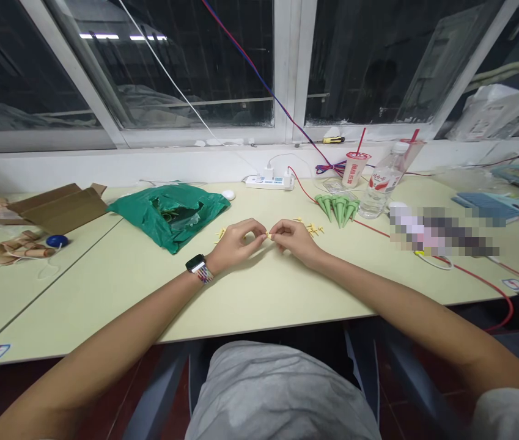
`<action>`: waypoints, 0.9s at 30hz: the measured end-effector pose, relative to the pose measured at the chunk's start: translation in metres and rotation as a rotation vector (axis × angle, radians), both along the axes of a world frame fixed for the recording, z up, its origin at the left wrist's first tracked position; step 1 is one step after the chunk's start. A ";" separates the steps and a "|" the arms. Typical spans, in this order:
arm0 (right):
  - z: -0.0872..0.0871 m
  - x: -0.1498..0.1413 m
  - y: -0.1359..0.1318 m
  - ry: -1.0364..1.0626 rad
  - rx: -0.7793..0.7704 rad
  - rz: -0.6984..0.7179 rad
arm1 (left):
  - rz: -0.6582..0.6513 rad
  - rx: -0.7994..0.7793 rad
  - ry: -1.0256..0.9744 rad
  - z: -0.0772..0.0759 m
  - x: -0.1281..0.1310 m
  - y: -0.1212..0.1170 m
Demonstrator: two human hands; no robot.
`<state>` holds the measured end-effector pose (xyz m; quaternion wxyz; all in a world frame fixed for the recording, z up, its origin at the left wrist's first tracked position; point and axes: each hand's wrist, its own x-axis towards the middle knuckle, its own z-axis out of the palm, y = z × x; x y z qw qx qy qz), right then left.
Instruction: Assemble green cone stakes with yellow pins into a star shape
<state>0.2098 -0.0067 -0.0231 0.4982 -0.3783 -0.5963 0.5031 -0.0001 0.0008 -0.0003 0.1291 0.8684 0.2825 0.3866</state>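
Observation:
A small yellow piece [269, 236] sits between my two hands, a little above the table [259, 293]; its exact kind is too small to make out. My left hand [237, 245], with a watch [199, 267] on the wrist, pinches it from the left between thumb and finger. From the other side, the fingertips of my right hand [299, 243] are closed on it too. Beyond the right hand lie several small yellow pin-like pieces [316, 228], partly hidden by it. More yellow pieces [219, 233] show beside the left hand. Several green cone-shaped pieces [340, 209] lie farther right.
A torn green bag [172, 235] lies to the left, near a cardboard box [64, 208] and a blue ball [57, 241]. Behind are a power strip [266, 182], a paper cup [357, 171] and a water bottle [381, 186]. A red cable [378, 231] crosses the right side.

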 end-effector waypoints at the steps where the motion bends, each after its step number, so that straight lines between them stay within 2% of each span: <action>1: 0.000 0.000 0.000 0.005 0.005 0.008 | 0.009 0.001 -0.009 -0.001 0.000 0.000; 8: -0.003 -0.001 -0.001 0.021 0.017 0.058 | 0.077 -0.067 -0.014 -0.001 0.000 0.000; 18: 0.000 0.001 -0.007 -0.129 0.153 0.003 | 0.080 -0.185 -0.024 0.002 0.001 -0.002; 27: 0.004 0.006 -0.011 -0.218 0.339 -0.011 | 0.083 -0.302 -0.098 0.000 0.003 -0.003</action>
